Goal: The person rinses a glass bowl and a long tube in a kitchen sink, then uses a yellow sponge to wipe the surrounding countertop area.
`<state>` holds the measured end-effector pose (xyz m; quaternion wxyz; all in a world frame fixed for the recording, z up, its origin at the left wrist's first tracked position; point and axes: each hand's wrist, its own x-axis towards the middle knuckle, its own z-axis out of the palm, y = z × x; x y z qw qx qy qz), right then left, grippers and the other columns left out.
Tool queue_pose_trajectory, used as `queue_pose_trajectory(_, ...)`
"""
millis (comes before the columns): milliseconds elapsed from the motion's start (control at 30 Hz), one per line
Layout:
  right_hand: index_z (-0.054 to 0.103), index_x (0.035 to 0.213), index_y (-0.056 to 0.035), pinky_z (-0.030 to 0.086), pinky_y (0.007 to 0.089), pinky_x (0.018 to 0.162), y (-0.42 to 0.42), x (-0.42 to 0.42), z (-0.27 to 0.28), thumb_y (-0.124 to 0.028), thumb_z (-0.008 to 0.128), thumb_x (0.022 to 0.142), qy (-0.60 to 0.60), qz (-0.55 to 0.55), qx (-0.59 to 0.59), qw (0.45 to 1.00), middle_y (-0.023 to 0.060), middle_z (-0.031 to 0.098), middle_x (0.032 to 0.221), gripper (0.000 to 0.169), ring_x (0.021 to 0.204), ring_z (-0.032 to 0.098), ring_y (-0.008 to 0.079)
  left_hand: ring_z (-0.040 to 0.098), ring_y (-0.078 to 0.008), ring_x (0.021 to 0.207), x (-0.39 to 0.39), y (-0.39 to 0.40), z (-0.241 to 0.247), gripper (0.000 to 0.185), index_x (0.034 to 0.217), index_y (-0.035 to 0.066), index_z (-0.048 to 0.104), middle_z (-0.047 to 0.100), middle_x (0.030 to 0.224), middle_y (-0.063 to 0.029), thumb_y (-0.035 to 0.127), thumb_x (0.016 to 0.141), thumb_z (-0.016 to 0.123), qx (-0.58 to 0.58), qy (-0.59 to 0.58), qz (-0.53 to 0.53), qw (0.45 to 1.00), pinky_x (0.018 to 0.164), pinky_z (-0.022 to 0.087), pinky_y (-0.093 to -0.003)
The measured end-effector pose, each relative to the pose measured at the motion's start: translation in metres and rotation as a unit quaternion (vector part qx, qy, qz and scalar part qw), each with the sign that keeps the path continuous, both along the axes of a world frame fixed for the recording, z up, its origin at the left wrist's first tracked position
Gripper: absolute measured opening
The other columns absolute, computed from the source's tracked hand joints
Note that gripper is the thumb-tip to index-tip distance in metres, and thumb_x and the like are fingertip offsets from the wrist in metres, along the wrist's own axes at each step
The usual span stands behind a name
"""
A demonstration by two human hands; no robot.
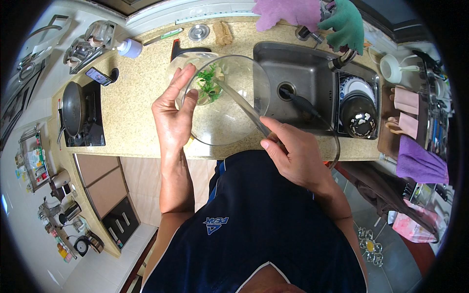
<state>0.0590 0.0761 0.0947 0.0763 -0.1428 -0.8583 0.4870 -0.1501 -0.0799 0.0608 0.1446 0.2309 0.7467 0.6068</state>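
A round clear glass bowl (229, 135) stands on the counter, its wide rim towards me. Green leafy plants (209, 82) with a pale piece beside them show low inside it. My left hand (177, 106) grips the bowl's left rim, the thumb at the inner side and the fingers outside. In my right hand (295, 152) is a stiff, clear tube (243, 106) that slants down into the bowl, its end by the plants. A dark hose (306, 106) lies in the steel sink (267, 51), one end at the drain, and loops over the front edge behind my right hand.
Behind the bowl lie a squeegee (190, 50), a green-handled knife (170, 34), a sink strainer (198, 32) and a brown cloth (222, 33). A phone (99, 76) and a pan (72, 109) are at left. Dishes (358, 115) fill the small right basin.
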Motion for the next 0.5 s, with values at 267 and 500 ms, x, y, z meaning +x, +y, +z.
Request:
queue_pose_trajectory(267,0.057,0.126,-0.0013,0.050,0.0410,0.063,-0.001,0.003,-0.004,-0.013,0.067,0.089,0.013,0.006,0.005,1.000,0.0168,0.066,0.088,0.039,0.075,0.066,0.0338,0.050,-0.0266,0.133,0.020,0.008,0.005,0.047,0.122,0.009,0.069,0.067,0.125,-0.0098,-0.015,0.084,0.054,-0.043,0.096,-0.008,0.994,0.118,0.028,-0.0432)
queue_pose_trajectory(500,0.056,0.126,-0.0013,0.051,0.0415,0.064,-0.001,0.003,-0.004,-0.014,0.065,0.091,0.000,0.009,0.013,1.000,0.0164,0.066,0.088,0.039,0.076,0.065,0.0341,0.059,-0.0275,0.123,0.019,0.004,0.008,0.041,0.120,0.005,0.069,0.070,0.116,-0.0158,-0.014,0.087,0.054,-0.082,0.171,0.029,0.981,0.114,0.035,-0.0434)
